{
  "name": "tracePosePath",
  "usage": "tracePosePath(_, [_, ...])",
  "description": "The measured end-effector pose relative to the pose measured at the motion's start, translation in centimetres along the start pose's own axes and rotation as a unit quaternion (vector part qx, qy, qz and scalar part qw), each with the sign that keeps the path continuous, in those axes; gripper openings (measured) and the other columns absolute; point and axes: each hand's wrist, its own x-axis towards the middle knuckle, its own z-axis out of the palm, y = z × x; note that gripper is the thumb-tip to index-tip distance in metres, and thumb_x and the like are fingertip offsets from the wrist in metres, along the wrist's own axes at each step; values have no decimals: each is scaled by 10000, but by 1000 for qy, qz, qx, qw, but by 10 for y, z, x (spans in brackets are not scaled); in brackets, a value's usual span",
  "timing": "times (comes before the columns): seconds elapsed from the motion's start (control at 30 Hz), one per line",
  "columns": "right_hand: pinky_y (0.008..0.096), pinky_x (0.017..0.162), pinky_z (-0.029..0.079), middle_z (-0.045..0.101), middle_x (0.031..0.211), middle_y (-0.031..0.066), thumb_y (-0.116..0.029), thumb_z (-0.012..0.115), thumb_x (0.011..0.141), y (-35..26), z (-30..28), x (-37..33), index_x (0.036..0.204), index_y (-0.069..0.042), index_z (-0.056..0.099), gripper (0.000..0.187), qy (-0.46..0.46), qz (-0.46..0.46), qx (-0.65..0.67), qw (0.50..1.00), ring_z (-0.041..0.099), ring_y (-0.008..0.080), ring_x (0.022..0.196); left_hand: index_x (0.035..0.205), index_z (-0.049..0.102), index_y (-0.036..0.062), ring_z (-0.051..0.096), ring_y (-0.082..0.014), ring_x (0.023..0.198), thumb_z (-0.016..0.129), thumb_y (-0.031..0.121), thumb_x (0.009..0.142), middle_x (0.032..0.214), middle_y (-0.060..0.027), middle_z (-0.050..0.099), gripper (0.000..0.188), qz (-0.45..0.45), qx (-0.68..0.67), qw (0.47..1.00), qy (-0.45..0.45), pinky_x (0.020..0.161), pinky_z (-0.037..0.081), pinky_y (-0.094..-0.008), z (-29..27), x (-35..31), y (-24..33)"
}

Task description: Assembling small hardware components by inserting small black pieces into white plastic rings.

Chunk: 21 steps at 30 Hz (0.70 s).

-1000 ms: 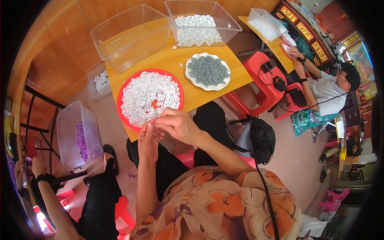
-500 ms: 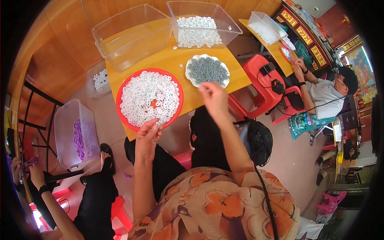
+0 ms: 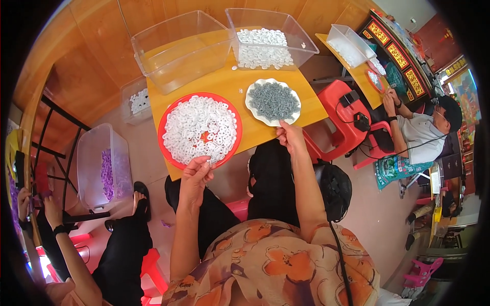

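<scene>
My left hand (image 3: 195,178) is pinched on a small white oval plastic piece (image 3: 209,160), at the near rim of a round red tray (image 3: 238,133). Many white oval pieces with holes (image 3: 196,120) fill that tray, and a little of its patterned bottom shows through. My right hand (image 3: 291,137) is at the near edge of a scalloped white plate (image 3: 251,104), fingers drawn together with the index finger at the rim. Anything between those fingers is too small to make out. Heaped on the plate are small grey screw-like pieces (image 3: 274,101).
Behind the tray stand a clear bin (image 3: 184,56) and another clear bin (image 3: 301,46) holding white pieces. A red stool (image 3: 332,109) carries black devices at the right. Co-workers sit left and right. A tub (image 3: 84,168) of purple pieces stands on the floor.
My right hand has drawn back from over the plate to its near edge. My left hand stays pinched at the tray's near rim. The whole view has shifted slightly.
</scene>
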Motion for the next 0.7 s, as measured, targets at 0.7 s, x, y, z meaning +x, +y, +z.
tracePosePath(0.7, [346, 518, 471, 657, 601, 108, -352, 745, 991, -35, -19, -48, 746, 20, 705, 448, 88, -267, -431, 857, 633, 170, 518, 1238, 701, 46, 621, -109, 764, 699, 89, 1026, 993, -77, 741, 217, 1, -4, 1000, -5, 733, 516, -234, 1, -3, 3])
